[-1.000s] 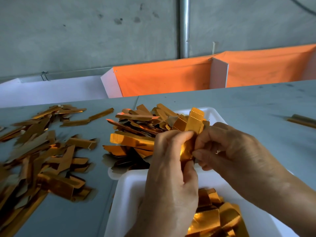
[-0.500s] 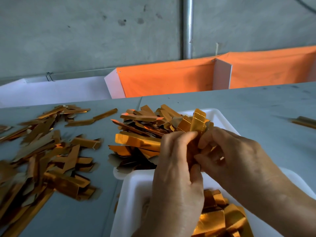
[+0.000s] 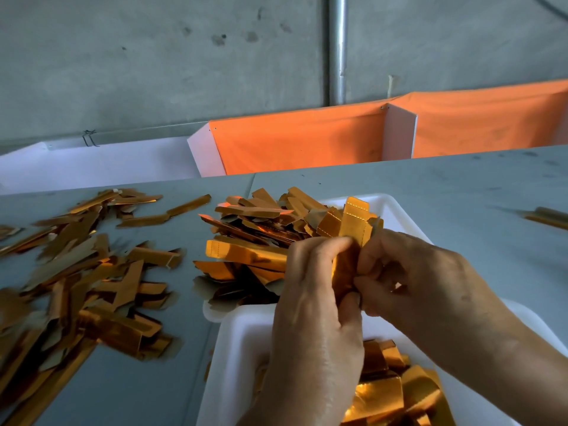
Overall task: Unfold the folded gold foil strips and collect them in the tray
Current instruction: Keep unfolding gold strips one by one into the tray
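Both hands work one gold foil strip [image 3: 356, 222] above the near white tray [image 3: 242, 339]. My left hand [image 3: 316, 305] pinches the strip's lower part between thumb and curled fingers. My right hand [image 3: 412, 281] pinches it from the right side, fingers curled. The strip's upper end sticks up above my fingers, partly spread. Opened gold pieces [image 3: 396, 392] lie in the near tray under my wrists. A heap of folded strips [image 3: 255, 241] fills a second white tray [image 3: 396, 210] just behind.
A loose spread of gold strips [image 3: 76, 272] covers the grey table's left side. One more strip [image 3: 547, 216] lies at the far right. Orange cloth panels [image 3: 301, 139] and a metal pole [image 3: 337, 47] stand beyond the table's far edge.
My hands have stayed on the same strip, and the fingers of both have closed in more tightly round its lower part. The view has shifted slightly.
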A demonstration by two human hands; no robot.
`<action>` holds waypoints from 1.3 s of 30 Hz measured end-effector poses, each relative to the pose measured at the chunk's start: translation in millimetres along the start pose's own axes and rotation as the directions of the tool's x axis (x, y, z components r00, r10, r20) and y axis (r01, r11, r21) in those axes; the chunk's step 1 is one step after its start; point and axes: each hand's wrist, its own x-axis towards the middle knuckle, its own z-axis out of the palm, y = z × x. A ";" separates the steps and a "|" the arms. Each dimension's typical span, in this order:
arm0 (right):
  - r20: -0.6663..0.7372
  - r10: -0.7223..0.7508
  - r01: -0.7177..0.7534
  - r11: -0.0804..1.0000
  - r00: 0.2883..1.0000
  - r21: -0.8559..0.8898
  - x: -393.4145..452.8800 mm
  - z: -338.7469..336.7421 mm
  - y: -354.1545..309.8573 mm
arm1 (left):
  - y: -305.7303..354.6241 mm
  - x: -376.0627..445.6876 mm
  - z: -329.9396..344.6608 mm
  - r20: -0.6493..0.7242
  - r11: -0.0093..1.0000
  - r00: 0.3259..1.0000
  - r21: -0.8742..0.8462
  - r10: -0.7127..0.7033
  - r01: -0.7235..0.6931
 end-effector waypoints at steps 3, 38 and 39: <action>0.023 0.089 -0.091 0.987 0.996 0.136 0.4 -4.4 -1.9 | -1.8 0.8 -1.3 -0.017 0.999 0.999 -0.036 -0.033 0.032; -0.070 0.271 -0.205 0.849 0.960 0.487 4.5 -7.0 -1.0 | -1.0 -4.0 2.9 0.064 0.994 0.998 0.110 -0.013 0.006; -0.068 0.268 -0.202 0.848 0.961 0.489 4.4 -7.2 -1.2 | -0.5 -4.1 2.9 0.058 0.995 0.998 0.099 -0.015 0.009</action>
